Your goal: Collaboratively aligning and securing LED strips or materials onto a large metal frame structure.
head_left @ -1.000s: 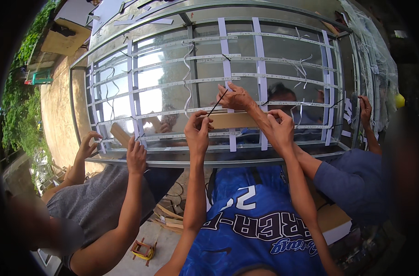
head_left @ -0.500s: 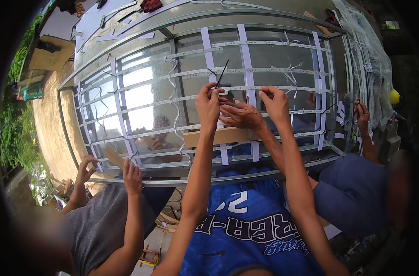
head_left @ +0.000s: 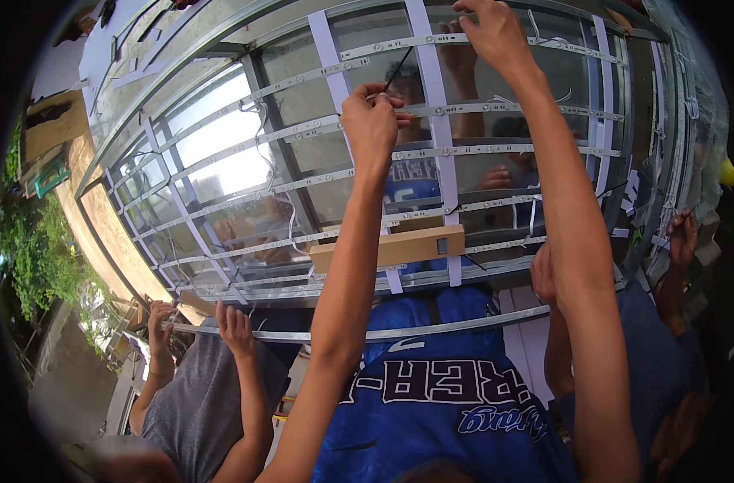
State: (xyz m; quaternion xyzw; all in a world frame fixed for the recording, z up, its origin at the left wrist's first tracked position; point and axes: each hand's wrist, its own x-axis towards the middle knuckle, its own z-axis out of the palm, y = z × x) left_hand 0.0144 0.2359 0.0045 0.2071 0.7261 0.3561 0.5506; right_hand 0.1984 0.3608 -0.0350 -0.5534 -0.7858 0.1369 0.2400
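Note:
A thin black cable tie [head_left: 399, 67] sticks up from the closed fingers of my left hand [head_left: 372, 121], which is over a white LED strip [head_left: 310, 129] near the middle of the metal frame [head_left: 286, 165]. My right hand [head_left: 497, 34] reaches to the far side, beside a pale vertical strip [head_left: 421, 76]. Its thumb and index finger are apart with nothing visible between them; the top edge of the view cuts off part of the hand. Several LED strips cross the pale strips over a reflective panel.
A wooden block [head_left: 411, 248] lies across the near part of the frame. At left, a co-worker's hands [head_left: 236, 328] rest by the near rail [head_left: 407, 332]. Another person's hand [head_left: 542, 274] is close to my right forearm. Loose white wires [head_left: 293, 221] hang among the strips.
My right hand has moved up and away, toward the far strips. The co-worker's hand that was between my hands has drawn back. The view has shifted, and the left hand still holds the cable tie.

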